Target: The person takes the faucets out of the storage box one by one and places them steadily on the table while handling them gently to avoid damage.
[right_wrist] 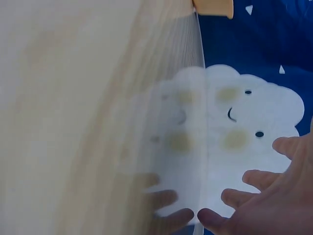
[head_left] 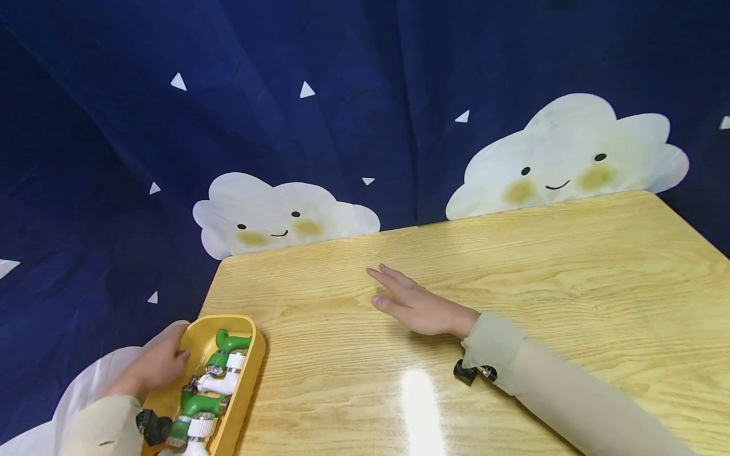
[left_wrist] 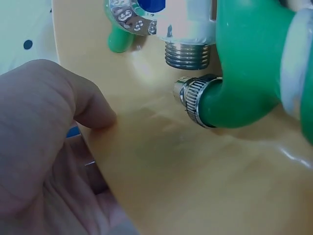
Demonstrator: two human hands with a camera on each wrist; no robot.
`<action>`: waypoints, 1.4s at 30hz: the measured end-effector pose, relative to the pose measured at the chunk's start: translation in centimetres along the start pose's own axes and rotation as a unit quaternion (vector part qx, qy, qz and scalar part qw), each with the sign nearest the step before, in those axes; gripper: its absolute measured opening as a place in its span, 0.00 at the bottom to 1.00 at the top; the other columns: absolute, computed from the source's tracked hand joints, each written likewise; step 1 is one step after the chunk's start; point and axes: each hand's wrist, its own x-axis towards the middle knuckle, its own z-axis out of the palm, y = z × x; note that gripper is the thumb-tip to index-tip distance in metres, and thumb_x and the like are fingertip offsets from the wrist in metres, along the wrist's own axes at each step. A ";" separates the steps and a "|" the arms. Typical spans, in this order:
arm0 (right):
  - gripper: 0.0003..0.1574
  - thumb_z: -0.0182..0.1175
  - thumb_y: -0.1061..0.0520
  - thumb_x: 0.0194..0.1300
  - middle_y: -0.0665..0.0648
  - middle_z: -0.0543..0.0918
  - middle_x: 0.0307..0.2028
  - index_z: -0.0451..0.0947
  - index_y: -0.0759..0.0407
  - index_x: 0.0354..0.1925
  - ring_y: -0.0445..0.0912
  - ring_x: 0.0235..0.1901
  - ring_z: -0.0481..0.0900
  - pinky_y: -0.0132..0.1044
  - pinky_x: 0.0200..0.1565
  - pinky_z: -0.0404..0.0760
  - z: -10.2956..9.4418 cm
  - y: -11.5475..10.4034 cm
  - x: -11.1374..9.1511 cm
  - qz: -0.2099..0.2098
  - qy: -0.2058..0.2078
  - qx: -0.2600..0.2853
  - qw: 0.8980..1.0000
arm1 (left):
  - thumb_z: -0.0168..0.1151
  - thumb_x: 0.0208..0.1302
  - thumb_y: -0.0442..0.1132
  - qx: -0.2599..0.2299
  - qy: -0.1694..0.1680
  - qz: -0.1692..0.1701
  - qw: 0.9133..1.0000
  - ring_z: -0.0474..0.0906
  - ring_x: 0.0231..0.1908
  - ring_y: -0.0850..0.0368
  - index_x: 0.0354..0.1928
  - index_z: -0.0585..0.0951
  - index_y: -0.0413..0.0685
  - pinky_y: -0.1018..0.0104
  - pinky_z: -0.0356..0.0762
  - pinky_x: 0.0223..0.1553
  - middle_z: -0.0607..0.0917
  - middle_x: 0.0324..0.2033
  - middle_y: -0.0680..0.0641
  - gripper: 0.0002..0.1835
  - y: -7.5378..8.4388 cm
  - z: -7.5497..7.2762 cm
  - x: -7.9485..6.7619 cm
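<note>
At the table's left edge, my left hand [head_left: 162, 361] grips the left side of a yellow bin [head_left: 251, 386]. In the left wrist view its thumb [left_wrist: 95, 110] lies on the inner face of the bin's wall, with the fingers outside. Inside the bin are several plastic taps, among them a green tap [head_left: 199, 403] and a white tap [head_left: 219, 383]. Threaded metal ends show on some of them. My right hand [head_left: 424, 308] holds nothing; it is low over the middle of the table, fingers spread and extended. Whether its fingertips touch the wood I cannot tell.
The wooden table [head_left: 570, 285] has a glossy top with a bright reflection near the front. A dark blue curtain [head_left: 353, 82] with white triangles and smiling clouds hangs along its back and left sides. Small black devices are strapped at both wrists.
</note>
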 end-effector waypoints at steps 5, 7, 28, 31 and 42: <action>0.44 0.40 0.25 0.76 0.53 0.39 0.85 0.38 0.27 0.82 0.57 0.84 0.41 0.67 0.78 0.50 1.1 -1.2 0.3 -0.005 -0.014 -0.016 1.000 | 0.49 0.71 0.31 -0.004 -0.011 -0.012 1.000 0.79 0.42 0.44 0.70 0.55 0.26 0.41 0.81 0.51 0.81 0.48 0.29 0.29 0.0 0.1 -0.2; 0.46 0.42 0.24 0.75 0.53 0.39 0.85 0.37 0.26 0.81 0.57 0.84 0.43 0.66 0.78 0.51 1.6 -1.5 0.5 -0.009 -0.017 -0.027 0.999 | 0.49 0.71 0.32 -0.005 -0.015 -0.015 1.000 0.79 0.43 0.44 0.70 0.55 0.26 0.40 0.81 0.52 0.81 0.48 0.29 0.29 0.0 0.1 -0.3; 0.57 0.51 0.23 0.70 0.60 0.40 0.84 0.37 0.35 0.83 0.59 0.84 0.43 0.62 0.79 0.53 6.2 -4.4 2.2 -0.061 -0.107 -0.088 0.988 | 0.47 0.72 0.32 0.008 -0.014 -0.003 1.000 0.80 0.41 0.44 0.68 0.55 0.26 0.42 0.81 0.50 0.81 0.48 0.27 0.28 1.2 0.2 -0.2; 0.57 0.50 0.24 0.71 0.60 0.40 0.84 0.37 0.37 0.84 0.58 0.84 0.43 0.60 0.80 0.54 6.6 -4.8 2.2 -0.064 -0.118 -0.086 0.987 | 0.47 0.72 0.32 0.010 -0.015 -0.001 1.000 0.80 0.43 0.42 0.70 0.54 0.23 0.37 0.79 0.54 0.80 0.52 0.23 0.30 1.6 0.2 -0.1; 0.58 0.48 0.23 0.72 0.60 0.42 0.84 0.36 0.43 0.84 0.55 0.84 0.46 0.55 0.80 0.57 8.3 -6.3 2.6 -0.082 -0.143 -0.082 0.983 | 0.47 0.71 0.32 -0.007 -0.028 -0.010 1.000 0.80 0.44 0.42 0.72 0.52 0.26 0.41 0.80 0.52 0.79 0.54 0.23 0.32 3.4 0.2 0.2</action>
